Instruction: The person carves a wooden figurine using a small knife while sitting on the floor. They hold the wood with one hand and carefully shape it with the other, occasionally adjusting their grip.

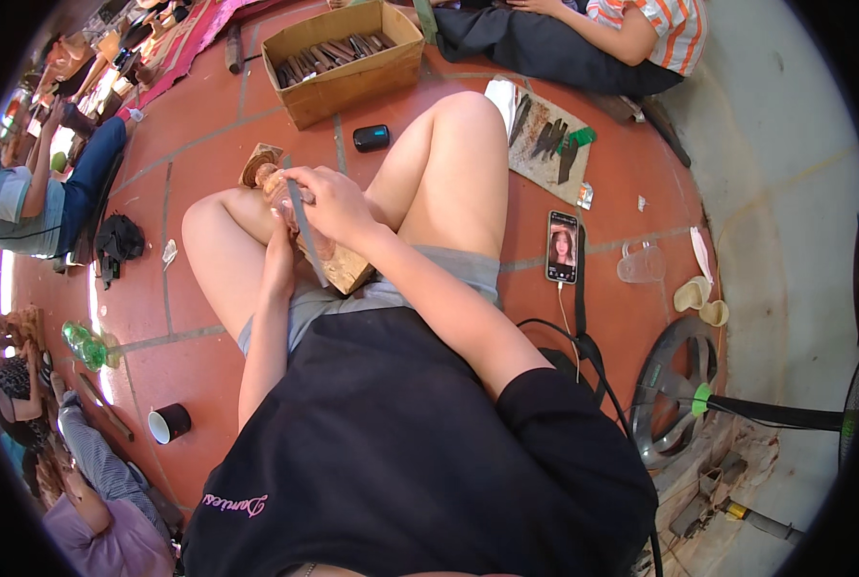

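A carved wooden piece (350, 274) lies slantwise across my lap, its squared block end near my shorts. Its rounded, knobbed far end rests by my left knee. My left hand (281, 252) is closed round the middle of the carving from below, its fingers partly hidden. Over the carving, my right hand (331, 204) grips a long, narrow grey strip (306, 236) that lies along the wood. Whether the strip is a flat file or folded sandpaper, I cannot tell.
Ahead stands a cardboard box (352, 82) of dark tools, with a small black case (372, 138) nearer. To the right are a board (535, 159) with tools, a plugged-in phone (562, 248), a clear cup (641, 262) and a fan base (674, 389). A mug (170, 423) stands left; other people sit around.
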The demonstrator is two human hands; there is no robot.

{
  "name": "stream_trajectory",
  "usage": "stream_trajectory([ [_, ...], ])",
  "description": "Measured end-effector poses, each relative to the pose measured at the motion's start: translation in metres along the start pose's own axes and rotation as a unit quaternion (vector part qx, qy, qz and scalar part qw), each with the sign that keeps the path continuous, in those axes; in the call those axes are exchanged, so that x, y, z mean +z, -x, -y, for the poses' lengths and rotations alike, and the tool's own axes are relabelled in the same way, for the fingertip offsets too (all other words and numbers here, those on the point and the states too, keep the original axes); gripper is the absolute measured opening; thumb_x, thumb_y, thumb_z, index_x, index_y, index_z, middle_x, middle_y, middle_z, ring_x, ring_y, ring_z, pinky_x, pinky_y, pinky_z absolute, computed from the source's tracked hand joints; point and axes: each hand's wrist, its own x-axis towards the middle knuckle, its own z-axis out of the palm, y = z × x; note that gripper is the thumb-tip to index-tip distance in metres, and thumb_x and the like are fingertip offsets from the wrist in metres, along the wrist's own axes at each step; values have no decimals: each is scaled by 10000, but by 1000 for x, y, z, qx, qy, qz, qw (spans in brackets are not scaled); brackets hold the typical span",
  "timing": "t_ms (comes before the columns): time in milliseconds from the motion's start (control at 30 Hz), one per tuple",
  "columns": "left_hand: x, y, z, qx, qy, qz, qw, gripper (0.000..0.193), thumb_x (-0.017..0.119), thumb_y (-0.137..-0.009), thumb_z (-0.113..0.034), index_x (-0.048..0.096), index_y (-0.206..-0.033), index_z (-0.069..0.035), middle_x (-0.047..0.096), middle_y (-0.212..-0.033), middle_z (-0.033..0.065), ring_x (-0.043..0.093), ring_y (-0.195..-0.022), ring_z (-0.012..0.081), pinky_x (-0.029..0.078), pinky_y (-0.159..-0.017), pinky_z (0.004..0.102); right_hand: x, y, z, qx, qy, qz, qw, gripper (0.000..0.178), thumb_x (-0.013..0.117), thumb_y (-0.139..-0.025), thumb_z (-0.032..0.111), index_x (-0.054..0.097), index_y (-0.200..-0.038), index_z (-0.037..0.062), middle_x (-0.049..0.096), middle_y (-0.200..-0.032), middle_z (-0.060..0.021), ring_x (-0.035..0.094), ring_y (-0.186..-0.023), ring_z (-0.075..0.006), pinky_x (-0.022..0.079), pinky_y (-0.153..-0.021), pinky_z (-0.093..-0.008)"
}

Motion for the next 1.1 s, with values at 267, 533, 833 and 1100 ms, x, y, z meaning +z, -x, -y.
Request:
stream_trajectory([
  [267,3,3,1,28,94,42,994,639,309,-1011,-530,377,-1417,-41,504,-1347,83,482,-1235,176,405,-1019,323,1,8,-4,-20,57,66,996,307,627,-818,156,643,-1124,143,648,-991,-96,602,-981,-274,443,-877,-412],
  [533,6,1,2,51,17,13,998,507,494,-1003,-371,458,-1313,29,575,-1219,79,537,-1109,139,433,-949,293,9,11,-24,22,58,71,996,309,537,-907,201,621,-1180,86,649,-1087,-124,564,-1103,-275,382,-956,-427],
  [833,-3,-4,5,29,-21,-8,999,576,558,-959,-430,472,-1286,36,580,-1197,86,541,-1090,134,434,-924,269,-49,-3,-32,13,37,-56,998,309,641,-877,258,642,-1136,89,647,-1165,-106,572,-1136,-284,443,-983,-364],
  [1100,6,1,-2,31,14,5,999,542,547,-972,-393,476,-1278,48,590,-1180,98,554,-1073,144,430,-946,270,-248,63,-130,100,387,-457,795,396,720,-837,276,626,-1135,33,646,-1122,-134,609,-1001,-287,457,-895,-395],
])
